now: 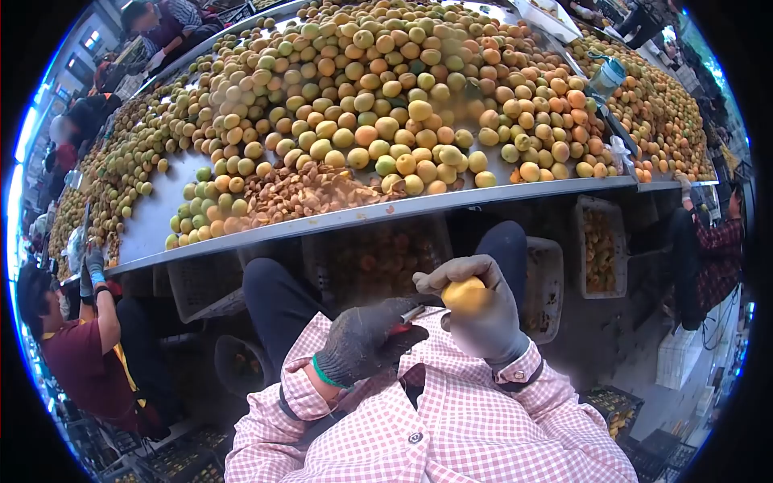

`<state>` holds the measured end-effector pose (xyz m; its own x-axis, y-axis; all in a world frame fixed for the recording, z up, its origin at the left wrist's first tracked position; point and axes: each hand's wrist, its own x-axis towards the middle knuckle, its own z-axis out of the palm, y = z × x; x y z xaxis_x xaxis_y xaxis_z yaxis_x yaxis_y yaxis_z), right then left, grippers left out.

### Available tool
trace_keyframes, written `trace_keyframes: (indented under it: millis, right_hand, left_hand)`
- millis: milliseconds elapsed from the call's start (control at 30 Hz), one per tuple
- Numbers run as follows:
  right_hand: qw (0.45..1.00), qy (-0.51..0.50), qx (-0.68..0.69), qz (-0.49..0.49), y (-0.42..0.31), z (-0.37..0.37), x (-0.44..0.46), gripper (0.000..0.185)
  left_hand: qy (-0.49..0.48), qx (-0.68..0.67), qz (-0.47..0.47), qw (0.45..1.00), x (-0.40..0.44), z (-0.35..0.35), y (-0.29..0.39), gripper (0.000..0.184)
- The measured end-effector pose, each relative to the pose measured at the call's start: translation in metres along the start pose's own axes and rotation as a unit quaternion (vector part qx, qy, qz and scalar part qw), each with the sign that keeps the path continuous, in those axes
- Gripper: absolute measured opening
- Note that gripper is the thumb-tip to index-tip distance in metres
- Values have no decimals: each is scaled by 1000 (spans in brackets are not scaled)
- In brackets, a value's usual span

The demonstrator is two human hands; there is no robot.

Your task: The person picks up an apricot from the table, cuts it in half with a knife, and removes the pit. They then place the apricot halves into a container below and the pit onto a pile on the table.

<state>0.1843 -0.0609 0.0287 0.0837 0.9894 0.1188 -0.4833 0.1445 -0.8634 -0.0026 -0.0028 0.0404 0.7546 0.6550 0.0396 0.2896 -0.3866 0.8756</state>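
Note:
My left hand [362,340], in a dark knit glove with a green cuff, is closed around a small knife [411,314]. Its short metal blade points toward my other hand, and a bit of red shows at its handle. In a grey glove, my right hand [486,315] grips a yellow-orange apricot [467,297] between thumb and fingers. Both hands are above my lap, in front of my checked shirt, with a small gap between blade and fruit. Beyond my knees, a heap of apricots [378,105] covers the metal table [354,219]. Brown apricot scraps [310,193] lie near its front edge.
Under the table are a crate of cut fruit [602,245], a pale crate [543,278] and a darker crate [385,249]. A bucket [241,362] stands left of my legs. Co-workers sit at left [80,354] and right [717,249]. A plastic bottle [608,76] rests among the apricots.

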Motion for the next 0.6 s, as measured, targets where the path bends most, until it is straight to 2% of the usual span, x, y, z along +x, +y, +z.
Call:
trace_keyframes:
  millis: [367, 433, 533, 600]
  right_hand:
    - [998, -33, 60, -8, 6, 9, -3, 42]
    - [989, -31, 143, 17, 7, 11, -3, 41]
    - [985, -17, 172, 0, 9, 16, 0, 43]
    - [988, -14, 151, -10, 7, 17, -1, 44]
  left_hand:
    - [4, 129, 1, 992, 4, 8, -7, 36]
    - [23, 123, 32, 992, 9, 10, -11, 36]
    - [15, 155, 20, 988, 15, 11, -13, 35]
    - [27, 168, 20, 985, 18, 13, -17, 34]
